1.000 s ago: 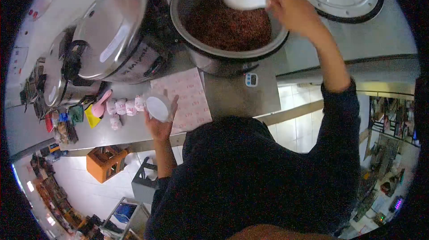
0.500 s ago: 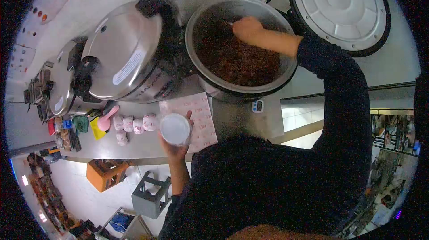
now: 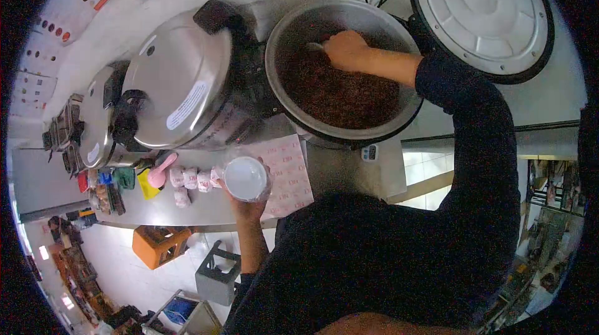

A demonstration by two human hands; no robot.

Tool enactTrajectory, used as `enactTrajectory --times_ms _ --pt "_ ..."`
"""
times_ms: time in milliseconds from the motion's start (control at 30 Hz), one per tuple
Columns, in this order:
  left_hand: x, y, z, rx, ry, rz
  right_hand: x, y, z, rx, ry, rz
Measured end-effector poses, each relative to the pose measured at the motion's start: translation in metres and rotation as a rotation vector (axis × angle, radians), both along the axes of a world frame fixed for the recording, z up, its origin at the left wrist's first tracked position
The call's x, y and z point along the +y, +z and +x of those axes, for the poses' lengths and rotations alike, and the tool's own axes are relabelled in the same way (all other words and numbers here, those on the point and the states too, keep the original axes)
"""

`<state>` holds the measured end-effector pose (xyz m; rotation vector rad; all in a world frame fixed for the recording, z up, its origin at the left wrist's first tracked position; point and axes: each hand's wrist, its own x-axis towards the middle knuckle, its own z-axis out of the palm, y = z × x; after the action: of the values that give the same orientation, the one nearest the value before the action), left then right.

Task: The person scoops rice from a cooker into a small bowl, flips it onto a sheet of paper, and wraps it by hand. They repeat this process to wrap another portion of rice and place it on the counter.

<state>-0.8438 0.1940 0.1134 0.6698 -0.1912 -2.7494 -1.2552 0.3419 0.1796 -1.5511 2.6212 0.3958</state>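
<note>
Scoop (image 3: 315,46): inside the wide pot (image 3: 272,76), upper centre of the frame, low against the dark grains (image 3: 349,101). Only a pale part in view, with most of the handle hidden in the right hand (image 3: 346,51). Right hand: closed, fingers folded together around the handle; exact finger contact too blurred to tell.

Change noted: scoop down among the grains, no longer raised above them near the pot's right side. Judged meaning: contact with the grains likely; load on the scoop, cannot tell.

Cup (image 3: 245,179): in the left hand (image 3: 251,209), just left of centre, white face towards the camera. Left hand: curled around the cup, not spread flat.

Outward: printed sheet (image 3: 286,169) on the table (image 3: 209,211), beneath and beside the cup. Wrapped bundles (image 3: 190,177) to the left, in a short row, one set lower. Pink spoon (image 3: 163,171) beyond. Timer (image 3: 369,152) just below the pot. Lid (image 3: 483,13) at upper right; lidded cooker (image 3: 175,79) at upper left.
</note>
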Motion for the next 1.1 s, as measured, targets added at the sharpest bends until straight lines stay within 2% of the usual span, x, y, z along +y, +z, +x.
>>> enactTrajectory --times_ms 33,133,233,333,500,633,733,833,933,967,1033,1100 --pt "0.001 0.005 0.000 -0.050 0.035 0.026 -0.004 0.000 0.007 0.015 0.088 0.029" --pt "0.003 0.001 0.002 -0.012 0.018 -0.007 -0.007 0.002 0.026 -0.032 0.146 -0.017" --pt "0.003 -0.005 0.007 0.110 -0.038 -0.107 -0.009 0.005 0.039 -0.036 0.212 -0.034" --pt "0.008 -0.002 0.007 0.121 -0.005 -0.139 -0.009 0.018 0.054 -0.096 0.248 0.037" --pt "0.008 -0.014 0.015 0.000 -0.034 -0.214 -0.002 0.015 0.058 -0.172 0.198 -0.099" --pt "0.017 0.025 0.001 -0.010 -0.014 -0.338 -0.001 0.010 0.054 -0.314 0.082 -0.215" --pt "0.017 0.058 -0.017 0.176 -0.083 -0.278 0.010 0.014 0.053 -0.444 0.050 -0.290" --pt "0.017 0.093 -0.040 0.176 -0.098 -0.302 0.018 0.009 0.031 -0.570 0.099 -0.228" --pt "0.015 0.108 -0.072 0.028 -0.102 -0.533 0.039 0.012 0.015 -0.664 0.097 -0.386" --pt "0.017 0.120 -0.083 0.090 -0.099 -0.583 0.046 0.026 0.015 -0.648 0.106 -0.403" --pt "0.023 0.133 -0.112 -0.003 -0.058 -0.708 0.065 0.063 0.014 -0.612 0.124 -0.434" --pt "0.030 0.140 -0.136 -0.036 -0.010 -0.773 0.083 0.103 0.016 -0.608 -0.016 -0.445"
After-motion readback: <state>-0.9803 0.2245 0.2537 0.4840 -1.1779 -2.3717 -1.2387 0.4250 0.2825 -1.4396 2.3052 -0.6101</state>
